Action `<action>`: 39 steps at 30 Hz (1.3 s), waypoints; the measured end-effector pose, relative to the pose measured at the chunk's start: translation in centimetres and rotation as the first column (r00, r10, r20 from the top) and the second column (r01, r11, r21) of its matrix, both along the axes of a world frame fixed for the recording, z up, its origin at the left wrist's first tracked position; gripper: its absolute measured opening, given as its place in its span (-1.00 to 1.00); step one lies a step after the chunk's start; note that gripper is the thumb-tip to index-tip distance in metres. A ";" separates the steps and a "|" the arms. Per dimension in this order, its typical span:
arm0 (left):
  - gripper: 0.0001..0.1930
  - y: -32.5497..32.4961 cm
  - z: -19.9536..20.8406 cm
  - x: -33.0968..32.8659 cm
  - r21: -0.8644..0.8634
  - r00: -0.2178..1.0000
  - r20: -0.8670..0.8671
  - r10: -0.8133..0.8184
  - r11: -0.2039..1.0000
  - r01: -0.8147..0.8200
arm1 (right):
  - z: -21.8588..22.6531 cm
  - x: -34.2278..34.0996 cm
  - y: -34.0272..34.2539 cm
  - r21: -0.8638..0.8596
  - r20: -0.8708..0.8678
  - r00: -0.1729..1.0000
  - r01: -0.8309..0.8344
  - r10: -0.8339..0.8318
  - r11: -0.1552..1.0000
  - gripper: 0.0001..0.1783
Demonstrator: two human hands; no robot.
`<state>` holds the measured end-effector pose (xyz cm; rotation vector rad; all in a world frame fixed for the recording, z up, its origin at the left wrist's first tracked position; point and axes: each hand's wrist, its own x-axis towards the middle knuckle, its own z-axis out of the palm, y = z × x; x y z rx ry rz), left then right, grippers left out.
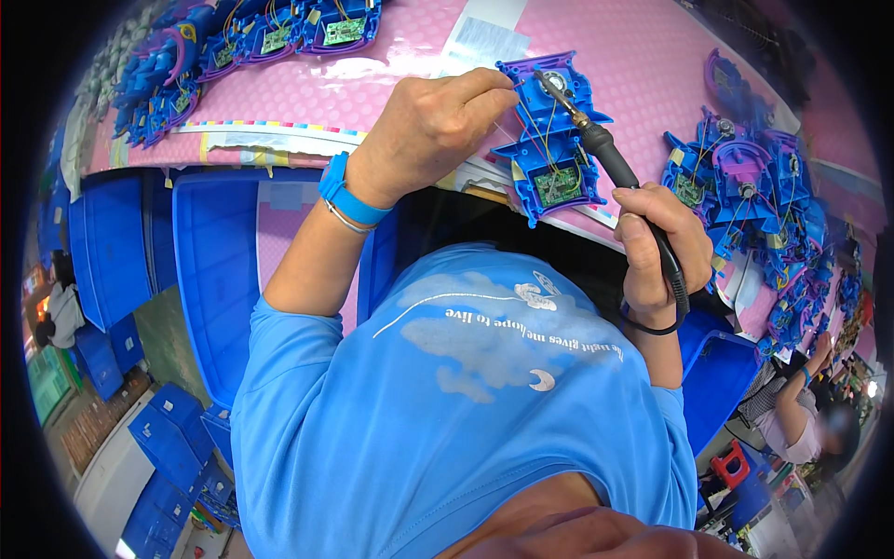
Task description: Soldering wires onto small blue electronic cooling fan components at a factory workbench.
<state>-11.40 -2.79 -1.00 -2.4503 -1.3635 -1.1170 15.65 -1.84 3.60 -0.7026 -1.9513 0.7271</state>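
Observation:
My right hand point(661, 238) grips a soldering iron point(610, 154) with a black handle and cord, its metal tip on a round silver part point(553, 82) in a blue plastic housing point(531, 110). My left hand point(447, 116) is closed in a pinch at the housing's left edge. A thin wire shows by its fingertips; whether it is solder or a lead I cannot tell. A second blue shell point(587, 191) with a green circuit board point(558, 186) lies on the near side, joined to the first by thin coloured wires.
Blue housings with boards point(340, 35) line the table's far left; more are heaped on the right point(745, 186). Pink patterned sheeting point(410, 47) covers the table. Blue bins point(214, 279) stand below left. Another person's arm point(796, 401) shows at the far right.

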 end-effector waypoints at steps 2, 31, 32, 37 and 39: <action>-0.77 0.0 0.1 0.1 0.000 1.000 -0.002 -0.001 1.000 0.001 | 0.0 0.1 0.1 0.004 0.003 1.000 -0.003 0.003 1.000 -0.81; -0.81 1.5 0.6 0.7 0.034 0.990 -0.083 -0.115 0.992 0.119 | -0.5 1.3 0.3 0.032 -0.023 1.000 0.001 0.000 0.999 -0.82; -0.81 1.6 0.6 0.7 0.047 0.990 -0.076 -0.120 0.991 0.124 | -0.5 1.2 0.4 0.034 -0.019 1.000 -0.007 0.008 0.999 -0.82; -0.81 1.6 0.8 0.8 0.017 0.990 -0.089 -0.112 0.993 0.114 | -0.4 1.0 0.6 0.034 -0.018 1.000 -0.015 0.015 0.999 -0.83; -0.80 1.5 0.8 0.9 0.026 0.991 -0.075 -0.114 0.993 0.116 | -0.3 1.0 0.5 0.027 -0.005 1.000 -0.021 0.021 0.999 -0.83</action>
